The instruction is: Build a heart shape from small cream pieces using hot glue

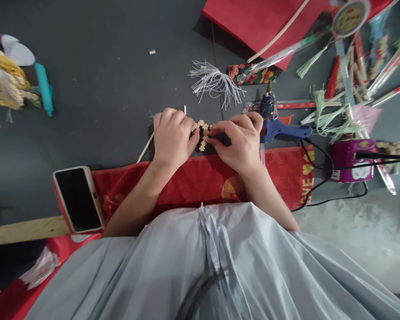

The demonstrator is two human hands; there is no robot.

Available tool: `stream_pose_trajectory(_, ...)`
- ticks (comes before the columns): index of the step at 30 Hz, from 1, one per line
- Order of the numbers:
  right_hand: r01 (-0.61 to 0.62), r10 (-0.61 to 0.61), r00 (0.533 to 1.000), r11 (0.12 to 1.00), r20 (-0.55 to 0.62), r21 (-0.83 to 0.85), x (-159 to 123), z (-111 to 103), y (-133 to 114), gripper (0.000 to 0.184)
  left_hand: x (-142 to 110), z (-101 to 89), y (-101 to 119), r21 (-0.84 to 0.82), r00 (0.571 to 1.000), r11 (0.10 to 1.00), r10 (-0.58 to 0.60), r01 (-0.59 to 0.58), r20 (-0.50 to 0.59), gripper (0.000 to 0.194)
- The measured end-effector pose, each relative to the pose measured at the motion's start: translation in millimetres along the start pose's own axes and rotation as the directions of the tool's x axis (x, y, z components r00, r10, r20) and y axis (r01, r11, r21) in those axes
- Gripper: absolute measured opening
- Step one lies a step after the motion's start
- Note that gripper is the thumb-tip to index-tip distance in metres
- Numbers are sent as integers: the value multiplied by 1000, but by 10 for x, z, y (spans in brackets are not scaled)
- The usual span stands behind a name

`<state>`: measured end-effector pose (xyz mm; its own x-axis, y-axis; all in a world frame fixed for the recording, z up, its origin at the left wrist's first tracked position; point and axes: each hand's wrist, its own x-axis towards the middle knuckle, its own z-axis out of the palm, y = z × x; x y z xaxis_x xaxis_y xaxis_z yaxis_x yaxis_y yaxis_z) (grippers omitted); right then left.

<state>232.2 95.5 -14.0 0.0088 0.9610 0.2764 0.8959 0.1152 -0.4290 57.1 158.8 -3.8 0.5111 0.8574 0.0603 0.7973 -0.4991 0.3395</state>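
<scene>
Between my two hands is a small curved piece made of pale straw-coloured bits, with a dark inner side. My left hand pinches its left end between thumb and fingers. On the other side, my right hand grips the right edge with thumb and forefinger. Both wrists rest over a red towel along the table's near edge. A thin pale stick pokes out from beneath my left hand. Just right of my right hand lies a blue glue gun, its nozzle pointing away from me.
A phone lies at the near left. Yellow craft flowers and a teal tube are at far left. White strings, red paper, a tape roll and a purple power block with black cables crowd the right.
</scene>
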Motion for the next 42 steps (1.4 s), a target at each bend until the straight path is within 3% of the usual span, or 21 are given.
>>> stream_pose_trajectory(33, 20, -19, 1000, 999, 22, -45, 5, 10, -19, 11, 13, -14, 6, 24, 1000, 1000, 13, -13, 27, 22)
stream_pose_trajectory(42, -12, 13, 998, 1000, 67, -18, 8, -41, -24, 14, 1, -25, 9, -44, 999, 999, -11, 13, 31, 24)
